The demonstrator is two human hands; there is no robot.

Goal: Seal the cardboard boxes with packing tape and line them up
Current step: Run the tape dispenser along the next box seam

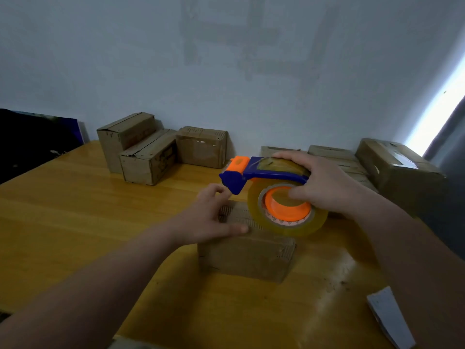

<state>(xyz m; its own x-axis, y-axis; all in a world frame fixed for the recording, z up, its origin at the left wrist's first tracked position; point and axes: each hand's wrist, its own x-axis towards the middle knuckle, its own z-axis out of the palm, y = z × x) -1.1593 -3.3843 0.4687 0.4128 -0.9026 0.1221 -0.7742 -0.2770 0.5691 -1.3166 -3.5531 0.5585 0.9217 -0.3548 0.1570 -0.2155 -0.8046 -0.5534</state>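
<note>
Head view: the tape dispenser [275, 206] is gripped over the box [246, 255] by the right hand [324, 187]; the left hand [208, 220] is laid on the box, fingers loosely spread.

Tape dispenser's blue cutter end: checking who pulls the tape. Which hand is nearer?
Left. The left hand is just below the cutter end; the right hand grips the tape dispenser farther back.

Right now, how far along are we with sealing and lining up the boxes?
Looks done: the back-right box shows glossy tape on top; the back-left boxes stand grouped by the wall, sealing unclear. In hand: the right hand grips the tape dispenser over the front box; the left hand rests on its top. Left: tape this box, then line it up.
</note>
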